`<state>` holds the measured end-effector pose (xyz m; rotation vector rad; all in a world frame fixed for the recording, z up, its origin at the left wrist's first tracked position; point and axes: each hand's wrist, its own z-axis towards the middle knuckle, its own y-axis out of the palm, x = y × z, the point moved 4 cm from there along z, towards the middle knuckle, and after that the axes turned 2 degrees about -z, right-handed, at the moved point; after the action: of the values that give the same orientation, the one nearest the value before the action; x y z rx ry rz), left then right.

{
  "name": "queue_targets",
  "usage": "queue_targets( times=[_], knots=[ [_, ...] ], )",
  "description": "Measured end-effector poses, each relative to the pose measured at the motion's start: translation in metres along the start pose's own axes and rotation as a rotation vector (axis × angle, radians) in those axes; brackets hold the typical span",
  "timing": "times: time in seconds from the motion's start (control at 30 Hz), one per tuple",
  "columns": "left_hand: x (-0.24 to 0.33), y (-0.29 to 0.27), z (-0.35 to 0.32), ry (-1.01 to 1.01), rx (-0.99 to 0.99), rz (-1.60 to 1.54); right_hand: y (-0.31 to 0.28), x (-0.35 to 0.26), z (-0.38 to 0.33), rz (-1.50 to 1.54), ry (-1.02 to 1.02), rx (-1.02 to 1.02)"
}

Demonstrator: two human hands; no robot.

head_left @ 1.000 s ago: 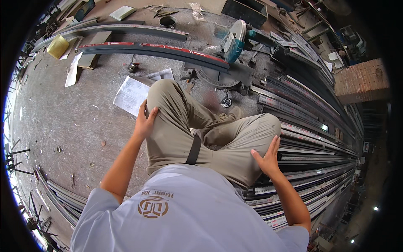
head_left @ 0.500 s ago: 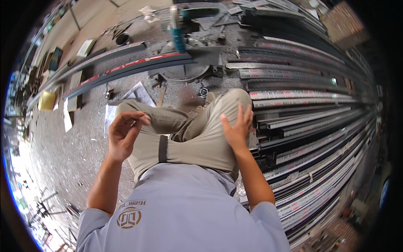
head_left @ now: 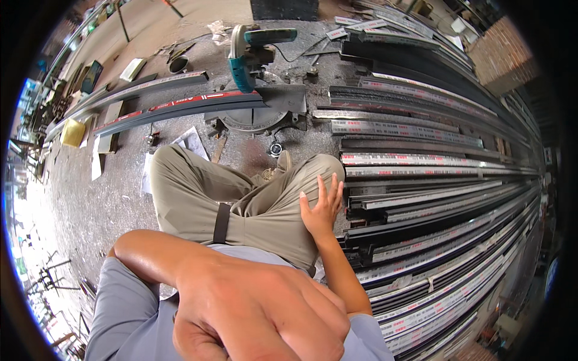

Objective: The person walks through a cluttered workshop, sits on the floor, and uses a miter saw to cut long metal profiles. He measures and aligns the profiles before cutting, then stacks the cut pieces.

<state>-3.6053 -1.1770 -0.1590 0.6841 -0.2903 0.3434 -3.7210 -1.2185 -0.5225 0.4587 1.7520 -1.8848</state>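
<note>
Khaki trouser leg point(head_left: 265, 204) is lying crossed over the other in the middle of the view, with the person sitting on the concrete floor point(head_left: 90, 198), and the right hand point(head_left: 322, 207) is resting on its right knee, flat, fingers point(head_left: 330, 189) spread and pointing up toward the stack of metal profiles point(head_left: 433, 198), gripping nothing. Its forearm is running down and to the right, toward the grey shirt point(head_left: 126, 313). The left hand point(head_left: 259, 313) is rising close to the camera, filling the lower middle of the view, its back turned to the lens and the fingers curled loosely inward; whether anything is sitting inside it cannot be told from this side. Its forearm is bending across the chest from the left, hiding part of the lap. A dark strap point(head_left: 221, 222) is crossing the trousers at the waist. Beyond the knees, a teal mitre saw point(head_left: 256, 60) is standing on the floor, with a long dark profile point(head_left: 174, 108) lying across its base and stretching left. Sheets of paper point(head_left: 189, 141) are lying near the left knee. The long profiles are crowding the whole right side, just beside the right knee.
</note>
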Motion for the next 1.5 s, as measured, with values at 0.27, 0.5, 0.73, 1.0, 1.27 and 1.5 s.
queue_targets(
  times=[0.27, 0.5, 0.73, 1.0, 1.27, 1.5],
  knots=[
    [0.009, -0.008, -0.006, 0.02, 0.091, 0.067, -0.001, 0.024, 0.011, 0.029, -0.144, -0.095],
    [0.047, -0.087, -0.019, -0.263, -0.235, 0.26, 0.015, 0.022, 0.026, -0.068, -0.042, -0.111],
    [0.09, -0.365, -0.134, -0.751, 0.514, 1.364, 0.017, 0.002, 0.093, 0.019, -0.139, -0.191],
    [0.174, -0.59, -0.25, -1.255, 0.627, 2.251, 0.042, -0.151, 0.228, -0.173, -0.642, -0.053],
    [0.184, -0.657, -0.25, -1.356, 0.439, 2.352, 0.14, -0.218, 0.284, -0.37, -0.782, 0.012],
    [0.195, -0.672, -0.255, -1.228, 0.417, 2.309, 0.149, -0.211, 0.304, -0.407, -0.875, 0.155]
  ],
)
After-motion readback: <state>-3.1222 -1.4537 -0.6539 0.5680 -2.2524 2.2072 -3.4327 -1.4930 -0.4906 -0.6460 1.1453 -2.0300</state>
